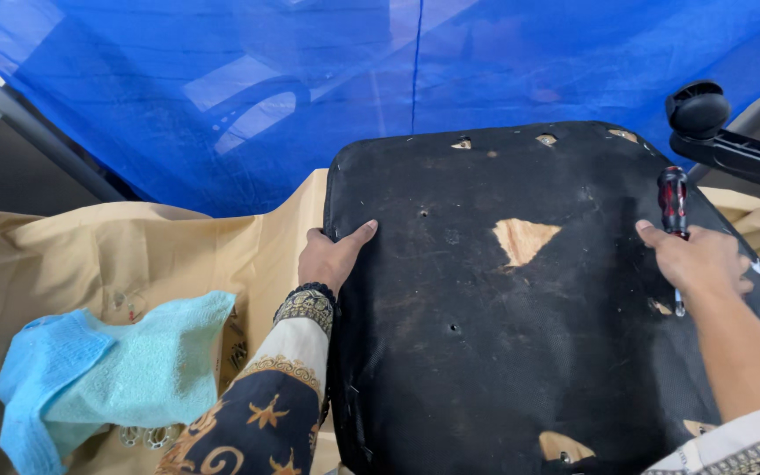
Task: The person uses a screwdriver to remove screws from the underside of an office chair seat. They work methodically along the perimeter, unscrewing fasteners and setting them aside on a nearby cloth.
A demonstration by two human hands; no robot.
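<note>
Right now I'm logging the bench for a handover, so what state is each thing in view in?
Black seat panel: lying flat, fabric torn in patches with wood showing.
Left hand: gripping the panel's left edge.
Right hand: closed around a screwdriver, resting on the panel.
Screwdriver: held upright, red-and-black handle up.
Blue cloths: crumpled on the tan sheet.
Caster wheel: attached to a black chair-base arm.

Two hands (332, 257), one black seat panel (521, 299), one screwdriver (674, 215), two blue cloths (125, 369), one caster wheel (698, 109)
</note>
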